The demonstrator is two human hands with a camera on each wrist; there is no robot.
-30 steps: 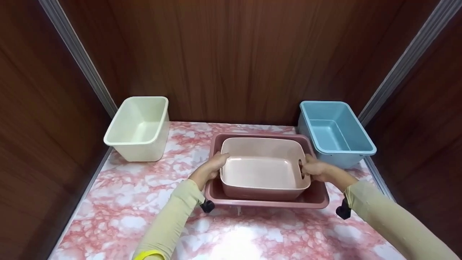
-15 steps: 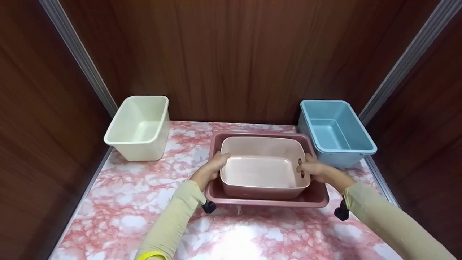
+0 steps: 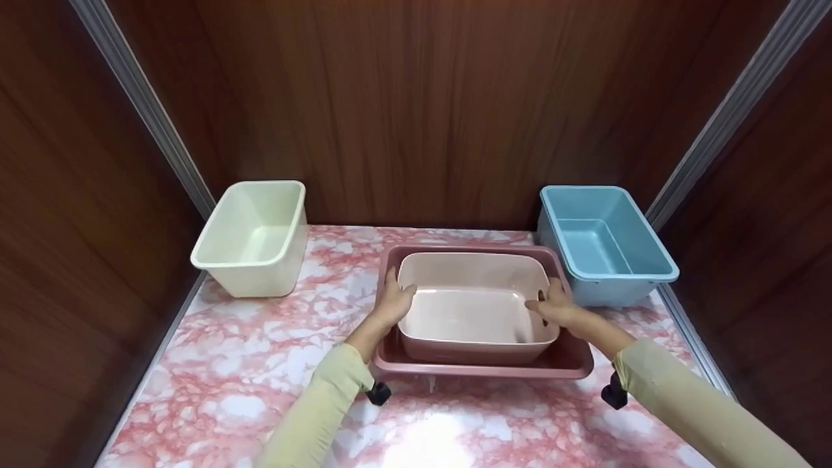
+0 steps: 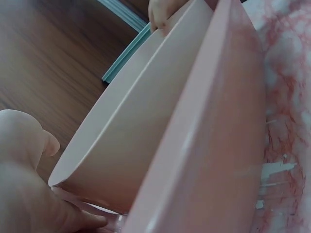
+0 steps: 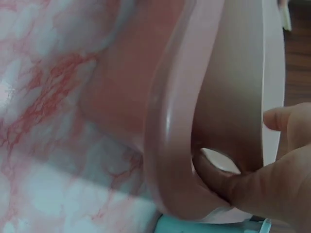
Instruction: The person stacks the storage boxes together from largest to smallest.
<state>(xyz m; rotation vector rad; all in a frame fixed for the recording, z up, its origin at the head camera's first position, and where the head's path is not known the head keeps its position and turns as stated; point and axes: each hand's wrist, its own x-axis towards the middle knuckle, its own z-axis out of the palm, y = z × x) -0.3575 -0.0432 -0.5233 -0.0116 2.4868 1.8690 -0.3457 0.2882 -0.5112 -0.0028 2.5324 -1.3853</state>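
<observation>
A pale pink bin [image 3: 468, 315] with handle holes in its ends sits upright inside a larger dusky-pink tub [image 3: 481, 372]. At the bin's left end is my left hand [image 3: 394, 304], its thumb over the rim and its fingers stretched along the outside. Close up in the left wrist view, these fingers [image 4: 90, 221] reach between bin and tub, thumb apart from them. My right hand [image 3: 560, 309] straddles the right end wall, thumb reaching inside. In the right wrist view a finger [image 5: 214, 177] lies outside the wall by the handle hole [image 5: 221, 160].
A cream bin [image 3: 250, 283] stands at the back left, and a blue bin [image 3: 608, 290] at the back right, close beside the tub. Wood-grain panels [image 3: 416, 117] enclose the back and sides. The tabletop [image 3: 273, 364] has a red-and-white marbled surface.
The fingers of my right hand have come out of the handle hole, and its thumb reaches farther into the bin. My left fingers have straightened. Bin and tub hold their place.
</observation>
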